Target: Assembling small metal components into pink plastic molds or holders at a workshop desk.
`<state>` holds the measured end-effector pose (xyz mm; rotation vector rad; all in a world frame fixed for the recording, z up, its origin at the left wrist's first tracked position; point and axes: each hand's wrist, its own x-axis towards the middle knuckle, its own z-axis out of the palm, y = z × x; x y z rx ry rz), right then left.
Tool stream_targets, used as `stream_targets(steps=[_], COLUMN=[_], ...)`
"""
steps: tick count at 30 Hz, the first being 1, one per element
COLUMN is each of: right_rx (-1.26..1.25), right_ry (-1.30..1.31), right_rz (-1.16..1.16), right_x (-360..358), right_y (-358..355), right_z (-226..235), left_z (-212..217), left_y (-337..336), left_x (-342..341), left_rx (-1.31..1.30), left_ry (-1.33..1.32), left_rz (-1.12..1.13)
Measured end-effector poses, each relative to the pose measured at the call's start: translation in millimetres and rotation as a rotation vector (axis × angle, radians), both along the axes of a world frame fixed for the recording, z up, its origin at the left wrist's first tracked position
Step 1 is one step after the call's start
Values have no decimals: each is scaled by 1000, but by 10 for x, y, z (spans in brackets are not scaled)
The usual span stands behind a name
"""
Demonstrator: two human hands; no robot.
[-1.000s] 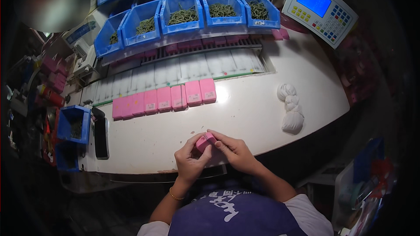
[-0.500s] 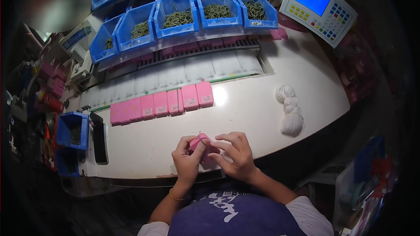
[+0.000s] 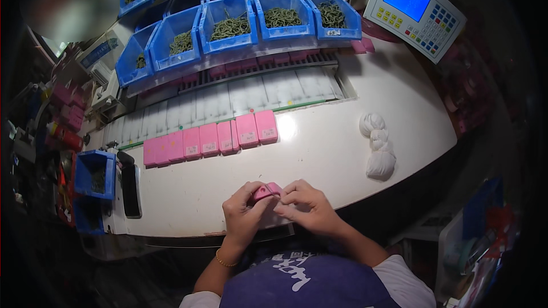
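Presently, from the head view, note one pink block (image 3: 265,191) between both hands, over the near part of the white worktop (image 3: 188,194). Read left hand (image 3: 242,214) as nearer: closed on the block, thumb on the near side, fingers on the far side. Place block to the upper right of that grip, tipped, visible face running roughly left to right and rising slightly rightward; true long axis uncertain through foreshortening. Mark right hand (image 3: 308,208) at the block's right end, fingers curled, fingertips against or just beside it; cannot say whether pinching anything. Log a dark stripe (image 3: 272,189) across the block, too small to identify. Count: one block in hand; apparently eight in the row of pink blocks (image 3: 209,138) beyond, side by side, seams hard to separate at left; five blue bins (image 3: 233,43) in the nearer full row, each with greenish coils (image 3: 279,18); two side bins (image 3: 85,166) at left; one black phone (image 3: 131,191) beside them; one white cloth bundle (image 3: 381,162) at right; one control panel (image 3: 415,12) at upper right.
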<state>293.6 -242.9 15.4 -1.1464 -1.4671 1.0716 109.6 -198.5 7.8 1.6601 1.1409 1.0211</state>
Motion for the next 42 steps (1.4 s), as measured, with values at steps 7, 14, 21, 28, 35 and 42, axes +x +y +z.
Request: stream_targets(steps=[7, 14, 21, 28, 35, 42], right_rx=[-580, 222, 276, 181, -23, 19], right_ry=[660, -863, -971, -409, -209, -215], right_rz=[55, -224, -267, -236, -29, 85], right_x=[317, 583, 715, 354, -13, -49], right_y=[170, 356, 365, 188, 48, 52], right_z=[23, -45, 68, 121, 21, -3], left_z=[48, 145, 250, 161, 25, -76], left_y=[20, 143, 206, 255, 53, 4], left_x=[-106, -247, -192, -95, 9, 74], left_rx=[58, 69, 40, 2, 145, 42], left_ry=[-61, 48, 116, 66, 192, 79], left_rz=[-286, -142, -188, -286, -172, -170])
